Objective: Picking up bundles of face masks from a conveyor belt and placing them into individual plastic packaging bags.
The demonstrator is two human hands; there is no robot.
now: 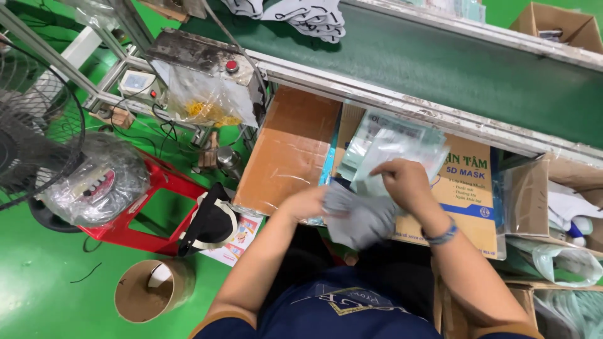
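The person stands at a packing bench below a green conveyor, and the work in hand looks like bagging: getting a stack of grey masks into a clear pouch. The left hand is clenched on the near left edge of the masks, holding the bundle just above the bench edge and over the lap. The right hand is closed on the pouch, pinching its lower end where it meets the top of the masks; the picture is blurred there, so whether the stack has entered the mouth cannot be told. The pouch lies tilted up and away across a printed carton, with a brown board just to the left. More masks sit on the conveyor, well apart. As a judgement, the next move calls for the pouch mouth to be held open and the stack kept square, edges together, so nothing catches on the film.
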